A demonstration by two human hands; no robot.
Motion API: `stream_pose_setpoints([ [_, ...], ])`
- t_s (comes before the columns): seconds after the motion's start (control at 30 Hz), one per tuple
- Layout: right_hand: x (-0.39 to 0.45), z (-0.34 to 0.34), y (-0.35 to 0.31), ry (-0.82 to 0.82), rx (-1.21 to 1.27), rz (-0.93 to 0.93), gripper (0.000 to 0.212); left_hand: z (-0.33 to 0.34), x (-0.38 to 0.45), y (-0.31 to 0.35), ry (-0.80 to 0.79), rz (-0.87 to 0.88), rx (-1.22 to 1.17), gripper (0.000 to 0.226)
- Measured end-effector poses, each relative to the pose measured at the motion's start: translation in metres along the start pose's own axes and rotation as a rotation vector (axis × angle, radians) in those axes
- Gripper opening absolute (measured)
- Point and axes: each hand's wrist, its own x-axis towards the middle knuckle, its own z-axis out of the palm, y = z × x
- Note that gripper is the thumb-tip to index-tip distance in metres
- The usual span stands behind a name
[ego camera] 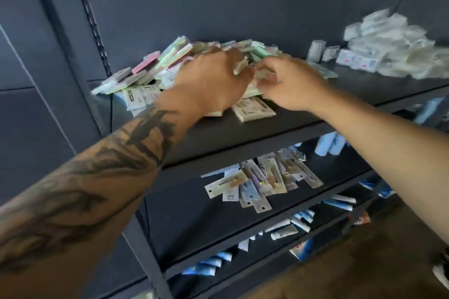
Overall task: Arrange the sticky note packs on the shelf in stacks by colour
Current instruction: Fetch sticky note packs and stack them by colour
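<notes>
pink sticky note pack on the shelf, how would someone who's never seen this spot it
Start at the dark shelf both hands reach over, and find the jumbled pile of packs at its left end. The pink pack sits high on the pile's left side, the only plainly pink one there.

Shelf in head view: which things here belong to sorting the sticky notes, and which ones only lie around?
Belong to the job:
- heap of sticky note packs
- left hand
- right hand
- shelf board

Lying about:
- pile of clear packets
- carded items one shelf down
- blue and white tubes lower still
</notes>
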Motion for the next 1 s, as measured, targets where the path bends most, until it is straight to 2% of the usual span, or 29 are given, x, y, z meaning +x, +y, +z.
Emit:
stream_pose_setpoints([
  [0.07,0.034,0.004,0.005,0.040,0.032,-0.094,0.040,-0.007,0.023,-0.010,0.097,-0.080,0.022,0.056],
  [0.13,0.060,0.009,0.007,0.035,0.071,-0.164,0.046,-0.015,0.040,-0.026,0.095,-0.158,0.086,0.067],
  [0.23,0.092,0.010,0.009,-0.051,0.125,-0.263,0.056,-0.024,0.063,-0.040,-0.022,-0.268,0.260,0.087],
  [0.37,0.119,0.013,0.005,-0.132,0.126,-0.377,0.085,-0.029,0.089,-0.053,-0.204,-0.315,0.470,0.102],
  [0.57,0.140,0.015,0.004,-0.141,0.035,-0.430,0.069,-0.024,0.121,-0.047,-0.402,-0.309,0.623,0.104],
  [0.8,0.138,0.010,0.010,-0.142,0.041,-0.409,0.072,-0.027,0.128,-0.048,-0.357,-0.282,0.489,0.093],
  [1.0,0.129,-0.001,0.021,-0.058,0.086,-0.434,0.077,-0.031,0.117,-0.030,-0.200,-0.226,0.281,0.086],
])
